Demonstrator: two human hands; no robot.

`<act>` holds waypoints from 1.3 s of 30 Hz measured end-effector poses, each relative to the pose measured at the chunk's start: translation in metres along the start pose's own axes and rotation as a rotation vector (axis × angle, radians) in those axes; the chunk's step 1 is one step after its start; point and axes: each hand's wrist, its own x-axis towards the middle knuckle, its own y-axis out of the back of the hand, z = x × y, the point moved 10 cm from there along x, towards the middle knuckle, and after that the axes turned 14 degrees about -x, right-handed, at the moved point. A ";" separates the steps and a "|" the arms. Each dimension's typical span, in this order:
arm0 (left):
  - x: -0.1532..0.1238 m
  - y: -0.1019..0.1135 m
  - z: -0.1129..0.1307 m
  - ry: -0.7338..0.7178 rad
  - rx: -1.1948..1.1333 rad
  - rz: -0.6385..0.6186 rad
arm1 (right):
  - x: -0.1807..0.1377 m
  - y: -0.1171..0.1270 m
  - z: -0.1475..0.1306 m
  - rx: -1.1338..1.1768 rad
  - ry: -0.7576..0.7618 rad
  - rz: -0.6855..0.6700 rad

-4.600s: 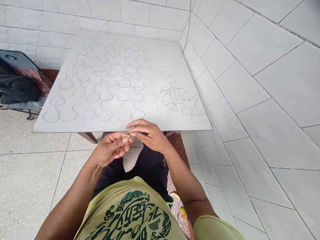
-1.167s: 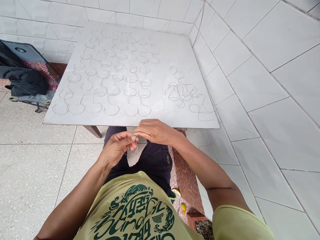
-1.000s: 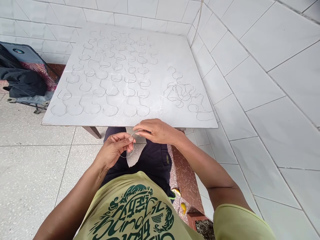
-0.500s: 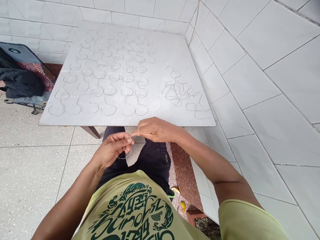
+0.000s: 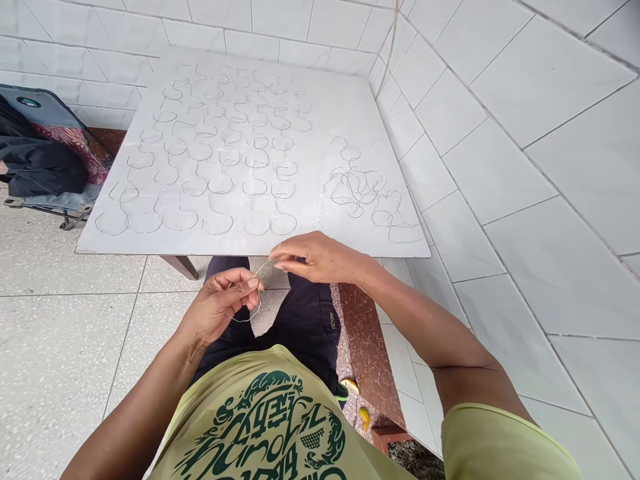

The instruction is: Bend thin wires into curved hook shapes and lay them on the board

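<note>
- The right hand point(image 5: 320, 259) had just loosened and eased back from the left fingertips, baring a curved upper stretch of thin, silvery metal wire point(image 5: 263, 265); the shaping looked unfinished.
- The left hand point(image 5: 220, 303) stayed pinched, thumb to forefinger, on that wire, its loop hanging below the fingers, over dark fabric trousers point(image 5: 305, 320).
- The upper stretch ran to the right fingertips, slightly parted; whether they gripped it was hard to tell.

Held wire point(image 5: 243, 321) appears metallic and bright. The tabletop point(image 5: 345, 100) is smooth, faintly glossy; its leg point(image 5: 181, 267) looks wooden. Wall tiles point(image 5: 515, 180) appear smooth and glazed; the floor point(image 5: 60, 353) resembles speckled stone. Shirt point(image 5: 270, 420) and trousers point(image 5: 310, 320) are matt cloth.
</note>
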 end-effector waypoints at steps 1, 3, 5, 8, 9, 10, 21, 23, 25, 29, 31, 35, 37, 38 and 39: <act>0.000 0.000 0.000 -0.004 0.001 0.003 | -0.001 -0.001 0.001 -0.020 0.001 0.019; 0.000 0.001 0.000 -0.010 -0.005 0.006 | -0.003 -0.001 0.000 -0.073 0.021 0.075; 0.000 0.002 -0.001 -0.015 -0.009 0.010 | -0.005 -0.001 -0.002 -0.122 0.043 0.137; 0.001 0.002 -0.001 -0.013 -0.005 0.011 | -0.006 0.000 -0.004 -0.148 0.066 0.184; 0.001 0.003 0.000 -0.009 -0.003 0.010 | -0.006 0.000 -0.005 -0.142 0.072 0.181; 0.001 0.003 0.000 -0.003 -0.002 0.008 | -0.006 0.000 -0.006 -0.127 0.078 0.172; -0.002 0.005 -0.013 0.089 -0.041 -0.007 | 0.002 -0.001 -0.004 0.009 0.081 0.031; -0.003 0.005 -0.013 0.063 -0.049 -0.001 | 0.003 -0.001 0.005 0.005 -0.010 0.032; -0.003 0.005 -0.011 0.031 -0.056 0.009 | 0.001 -0.001 0.011 -0.028 -0.086 0.044; -0.002 0.003 -0.013 0.005 -0.051 -0.003 | -0.002 0.001 0.005 -0.129 -0.051 0.109; -0.002 0.002 -0.012 -0.010 -0.042 -0.009 | -0.003 0.003 0.002 -0.166 -0.031 0.145; -0.002 -0.002 -0.008 -0.040 -0.038 -0.051 | -0.002 0.006 0.001 -0.195 -0.013 0.193; -0.003 -0.005 -0.004 -0.069 -0.044 -0.082 | -0.002 0.007 -0.001 -0.204 0.004 0.227; -0.003 -0.006 -0.002 -0.085 -0.049 -0.091 | -0.002 0.008 -0.002 -0.208 0.012 0.247; -0.002 -0.007 -0.001 -0.097 -0.054 -0.096 | -0.002 0.009 -0.003 -0.212 0.018 0.267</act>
